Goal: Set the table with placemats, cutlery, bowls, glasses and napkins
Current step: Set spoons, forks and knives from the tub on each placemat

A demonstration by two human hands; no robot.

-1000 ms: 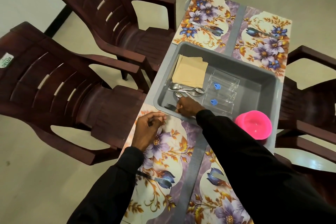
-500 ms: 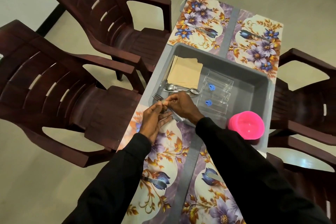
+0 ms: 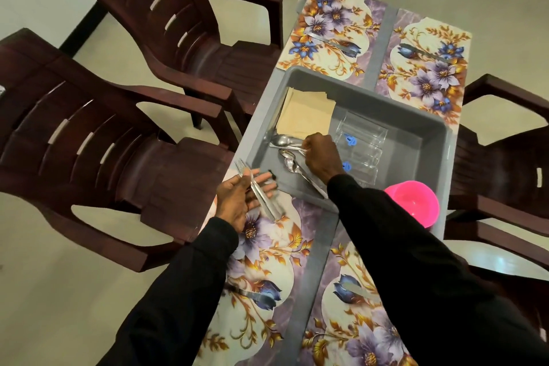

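Forks (image 3: 258,191): left hand (image 3: 236,202); spoon (image 3: 286,153): right hand (image 3: 322,154)

1. Left hand (image 3: 237,202) sits low on the left side, palm turned up. The fingers are pretty much straight, with shiny metal forks (image 3: 259,191) lying across them, tines pointing away from the body.
2. Right hand (image 3: 320,154) is reached further forward, back of the hand up and fingers curled in tight. It's pinching the handle end of a shiny metal spoon (image 3: 286,154).
3. Both arms are in long black sleeves (image 3: 401,246) and come up from the bottom edge. The right is stretched out more and the left is tucked closer. The hands are apart, not touching.
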